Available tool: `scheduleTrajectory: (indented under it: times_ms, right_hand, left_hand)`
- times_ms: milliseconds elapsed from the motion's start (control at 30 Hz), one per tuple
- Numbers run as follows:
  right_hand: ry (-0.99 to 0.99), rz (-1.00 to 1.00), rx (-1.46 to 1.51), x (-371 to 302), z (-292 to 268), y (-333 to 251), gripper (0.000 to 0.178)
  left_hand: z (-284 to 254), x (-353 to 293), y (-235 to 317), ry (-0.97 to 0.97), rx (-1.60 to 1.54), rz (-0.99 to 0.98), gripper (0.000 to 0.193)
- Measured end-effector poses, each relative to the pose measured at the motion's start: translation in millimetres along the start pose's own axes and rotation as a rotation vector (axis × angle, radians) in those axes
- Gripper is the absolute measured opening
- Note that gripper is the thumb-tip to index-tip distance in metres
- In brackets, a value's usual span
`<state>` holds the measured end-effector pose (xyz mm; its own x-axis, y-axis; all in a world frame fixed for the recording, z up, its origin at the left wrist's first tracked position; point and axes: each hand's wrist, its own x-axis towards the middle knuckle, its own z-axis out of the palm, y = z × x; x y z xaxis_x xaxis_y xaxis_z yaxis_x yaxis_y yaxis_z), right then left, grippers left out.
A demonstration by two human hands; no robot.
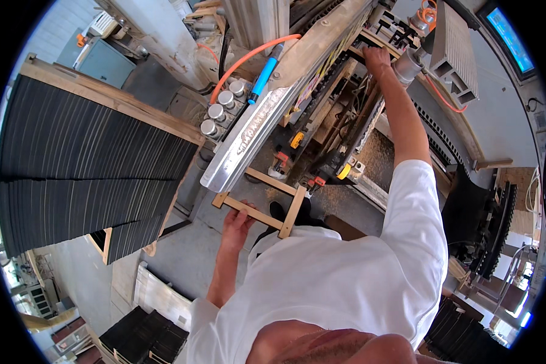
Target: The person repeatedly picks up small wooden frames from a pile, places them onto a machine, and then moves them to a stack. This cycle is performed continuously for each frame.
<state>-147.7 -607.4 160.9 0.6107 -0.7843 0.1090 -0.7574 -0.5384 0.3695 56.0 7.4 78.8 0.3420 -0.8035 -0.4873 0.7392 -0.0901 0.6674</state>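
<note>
My left hand (238, 223) is closed on one bar of a light wooden frame (258, 212), which hangs in front of my body near the machine's near end. The frame is made of narrow wooden bars joined at the corners; its upper end is partly hidden behind the metal rail. My right arm stretches forward over the machine (340, 103). At its far end my right hand (377, 59) has curled fingers beside a dark piece with a wooden edge. What those fingers grip is too small to make out.
A tall stack of black wood-edged panels (97, 145) stands at left. The silver rail (242, 145) carries a blue marker-like tool (265, 76), with round silver knobs (217, 111) alongside. Sawdust (376, 158) lies in the machine. A lit screen (508, 39) is at far right.
</note>
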Motion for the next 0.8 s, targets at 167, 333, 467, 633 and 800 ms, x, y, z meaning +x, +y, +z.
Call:
scheduleTrajectory:
  times_ms: [167,333,467,633,800]
  right_hand:
    - [-0.108,-0.008,0.17,4,-7,12,0.018]
    - [-0.125,-0.039,0.25,8,-8,15,0.016]
    - [-0.066,-0.081,0.238,12,-1,21,0.028]
    - [-0.138,-0.176,0.195,18,-10,10,0.024]
    - [-0.046,-0.127,0.298,29,19,21,0.022]
  left_hand:
    - [-8,10,-11,0.072,-0.076,-0.016,0.037]
    - [2,20,-23,0.109,-0.096,-0.015,0.038]
    - [11,28,-35,0.129,-0.077,-0.018,0.038]
    - [16,34,-57,0.167,-0.087,0.011,0.037]
    - [27,33,-65,0.246,-0.055,0.032,0.034]
